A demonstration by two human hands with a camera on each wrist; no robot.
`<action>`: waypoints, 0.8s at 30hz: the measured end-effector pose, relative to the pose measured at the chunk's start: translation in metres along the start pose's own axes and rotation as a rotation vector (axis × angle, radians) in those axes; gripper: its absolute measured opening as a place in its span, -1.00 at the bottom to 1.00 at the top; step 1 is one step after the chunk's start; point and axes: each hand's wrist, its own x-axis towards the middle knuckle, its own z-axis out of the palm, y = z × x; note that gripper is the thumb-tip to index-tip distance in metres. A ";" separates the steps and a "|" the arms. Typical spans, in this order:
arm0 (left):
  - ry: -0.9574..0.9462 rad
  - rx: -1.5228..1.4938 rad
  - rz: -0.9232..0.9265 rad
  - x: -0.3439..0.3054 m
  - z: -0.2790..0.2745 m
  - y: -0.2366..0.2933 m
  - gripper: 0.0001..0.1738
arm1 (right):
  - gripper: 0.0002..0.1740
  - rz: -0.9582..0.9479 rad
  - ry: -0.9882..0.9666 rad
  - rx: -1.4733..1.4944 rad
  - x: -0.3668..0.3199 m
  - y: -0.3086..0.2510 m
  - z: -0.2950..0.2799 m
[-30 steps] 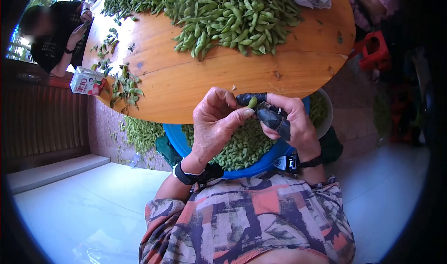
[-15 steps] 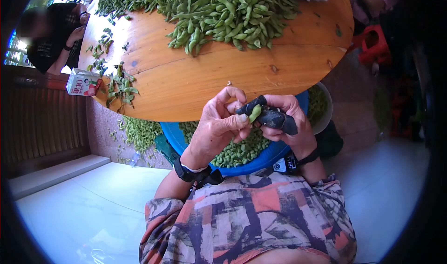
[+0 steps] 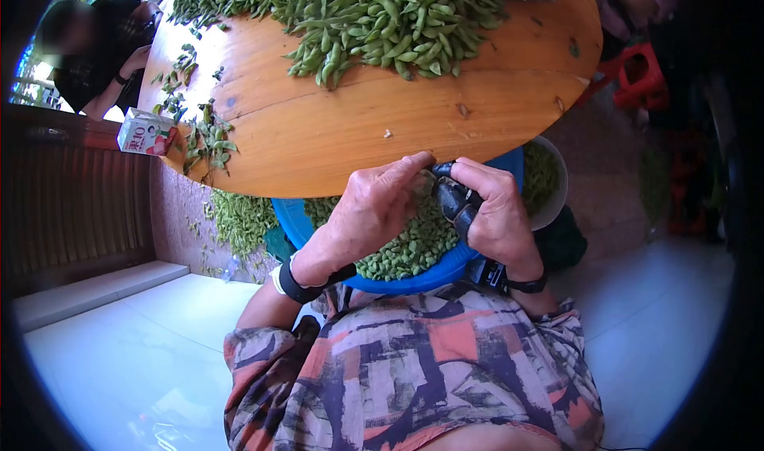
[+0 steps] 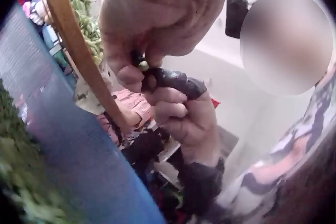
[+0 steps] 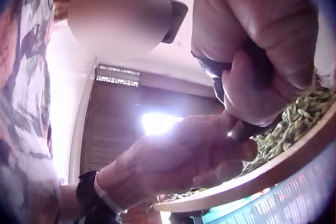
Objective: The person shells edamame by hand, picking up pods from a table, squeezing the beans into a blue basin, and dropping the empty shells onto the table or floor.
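Over a blue tub [image 3: 284, 219] of shelled green beans [image 3: 410, 248], the two hands meet at their fingertips. My left hand [image 3: 376, 211], back upward, pinches a small green soybean pod [image 4: 143, 66], mostly hidden by the fingers. My right hand [image 3: 497, 212], its thumb and forefinger wrapped in black tape, grips the same pod from the other side. The left wrist view shows only a bit of green between the fingertips. Beyond the hands, a large heap of soybean pods [image 3: 390, 29] covers the far part of the wooden table [image 3: 318, 145].
Leafy scraps [image 3: 208, 141] and a drink carton [image 3: 145, 133] lie at the table's left edge. A pale basin [image 3: 563, 180] stands right of the tub, a red stool [image 3: 641, 81] farther off. More pods [image 3: 239, 224] cover the floor at left. Another person [image 3: 107, 53] sits at left.
The pod, plainly visible between the hands before, is now mostly covered. My left hand has turned back upward, its fingertips closing in on the right hand's taped fingers.
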 end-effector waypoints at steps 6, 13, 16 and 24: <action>-0.169 -0.764 -0.507 0.002 -0.010 0.001 -0.62 | -0.61 -0.003 0.056 -0.046 -0.002 -0.006 0.016; 0.129 -0.963 -0.562 -0.008 0.020 0.006 -0.64 | -0.38 -0.124 0.152 -0.352 -0.014 -0.005 0.038; 0.331 -1.027 -0.563 -0.010 0.033 0.010 -0.61 | -0.38 -0.185 0.188 -0.377 -0.014 -0.004 0.046; 0.357 -1.081 -0.493 -0.009 0.038 0.007 -0.62 | -0.67 -0.148 0.362 -0.265 -0.007 0.001 0.043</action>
